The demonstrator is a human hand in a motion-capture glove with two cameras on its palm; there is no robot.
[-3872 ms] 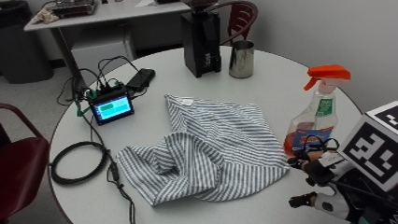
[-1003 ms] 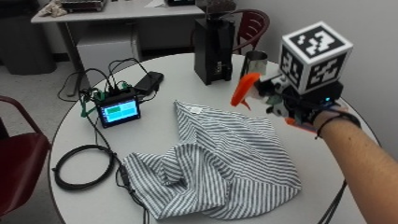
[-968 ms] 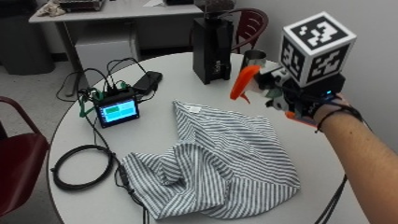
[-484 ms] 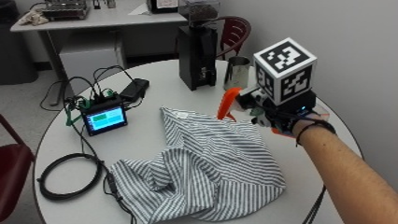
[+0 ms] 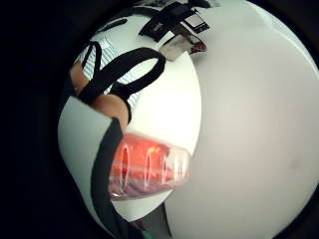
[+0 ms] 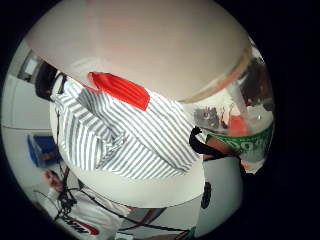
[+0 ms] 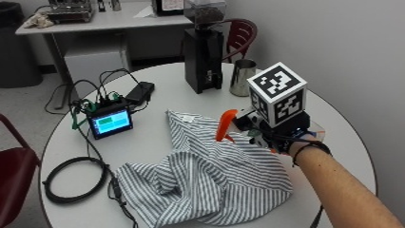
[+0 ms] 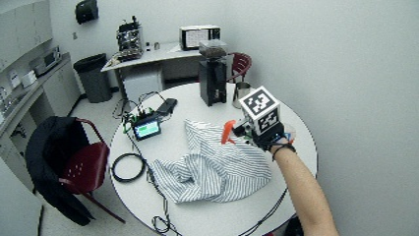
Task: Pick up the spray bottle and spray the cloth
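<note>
In the outside view my gloved right hand (image 7: 286,137) grips the spray bottle (image 7: 226,125) above the right side of the round white table (image 7: 152,149). The bottle is tipped sideways, and its orange head points down at the striped cloth (image 7: 215,183), just over the cloth's right edge. The cloth lies crumpled across the middle of the table. The thumb side palm view looks along the bottle (image 6: 240,142) to the orange nozzle (image 6: 120,90) over the striped cloth (image 6: 125,142). The little finger side palm view shows the bottle's base with orange liquid (image 5: 149,167).
A black coffee grinder (image 7: 203,52) and a metal pitcher (image 7: 242,77) stand at the back of the table. A small device with a lit screen (image 7: 109,121) and a black cable coil (image 7: 72,180) lie at the left. A red chair (image 7: 13,171) stands left of the table.
The bottle stood upright on the table's right side earlier. My hand now holds it off the table, tipped, with its nozzle lower and nearer the cloth. The outside camera has shifted.
</note>
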